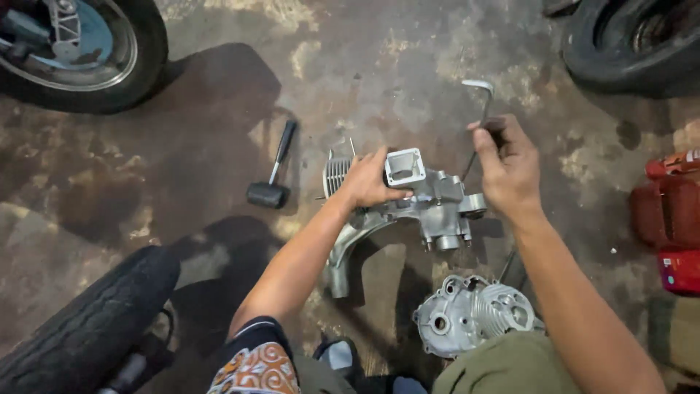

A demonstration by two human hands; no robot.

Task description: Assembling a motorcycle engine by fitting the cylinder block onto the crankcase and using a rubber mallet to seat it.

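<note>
Overhead view: seen from a head-worn camera, a person sits low over a stained, patchy concrete floor (219, 87) and works with two bare hands.
Left hand: the left hand (368, 182) rests on a silver metal engine casing (430, 201), fingers curled loosely over its upper left side, thumb near a square open port on top. It grips the casing lightly rather than closing around it.
Right hand: the right hand (510, 168) is raised just right of the casing, fingers and thumb pinched shut around the shaft of a long L-shaped metal key (481, 109).
Key: its bent end points up and left; the lower end runs down toward the casing's right side, but the contact point is hidden.
Casing position: it lies on the floor at the centre of the view, with a finned part at its left and a curved arm running down toward the person.
Second part: a finned silver engine cover (470, 314) lies on the floor nearer the person, apart from the casing.
Mallet: a black-headed rubber mallet (271, 171) lies on the floor, left of the casing.
Surroundings: motorcycle wheel (80, 51) top left, tyre (87, 328) bottom left, another tyre (634, 44) top right, red containers (671, 211) at the right edge.
</note>
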